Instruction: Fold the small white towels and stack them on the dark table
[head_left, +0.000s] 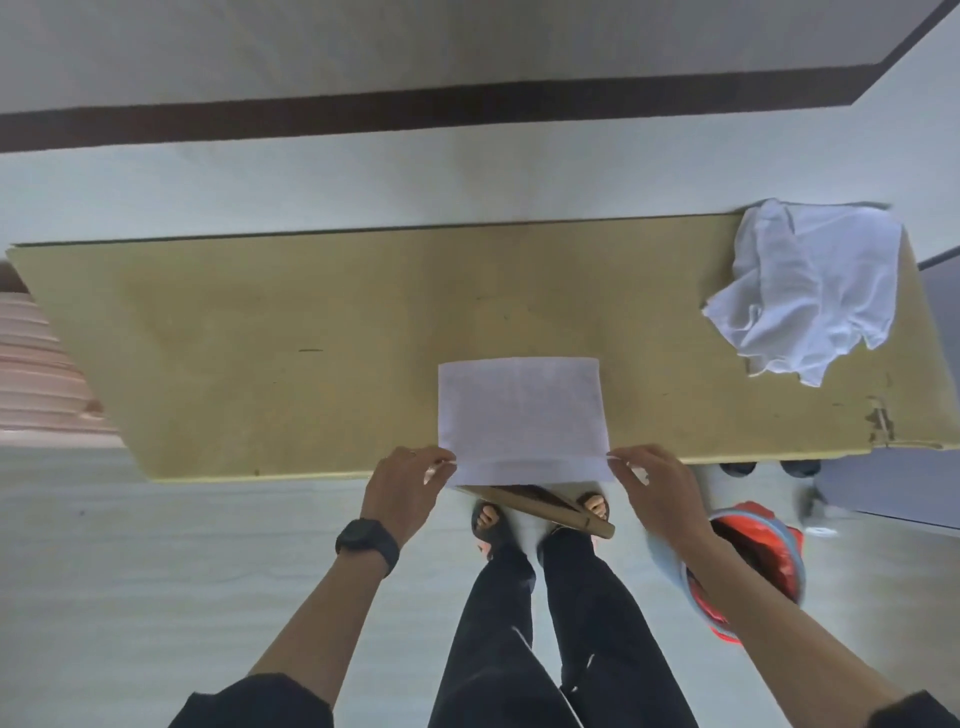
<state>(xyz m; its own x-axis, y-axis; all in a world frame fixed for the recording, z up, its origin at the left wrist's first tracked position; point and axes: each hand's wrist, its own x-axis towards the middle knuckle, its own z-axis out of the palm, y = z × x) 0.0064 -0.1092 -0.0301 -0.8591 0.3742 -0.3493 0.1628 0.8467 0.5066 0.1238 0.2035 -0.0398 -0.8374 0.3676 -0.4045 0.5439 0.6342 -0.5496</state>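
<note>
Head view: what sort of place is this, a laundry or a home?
Probably a plain room in a home, though not certain: a plain wooden table stands by a pale wall with a dark stripe, a red-lined bin sits on the floor, and the person wears sandals.

No text, label, brand, number or sign can be read. Faint rows are seen on the flat white towel (522, 410), which lies at 6 o'clock on the surface (260, 338), but they are too blurred to be told as lettering. The black wristwatch (366, 540) on the left wrist is seen only as dark, and nothing on it is legible.
</note>
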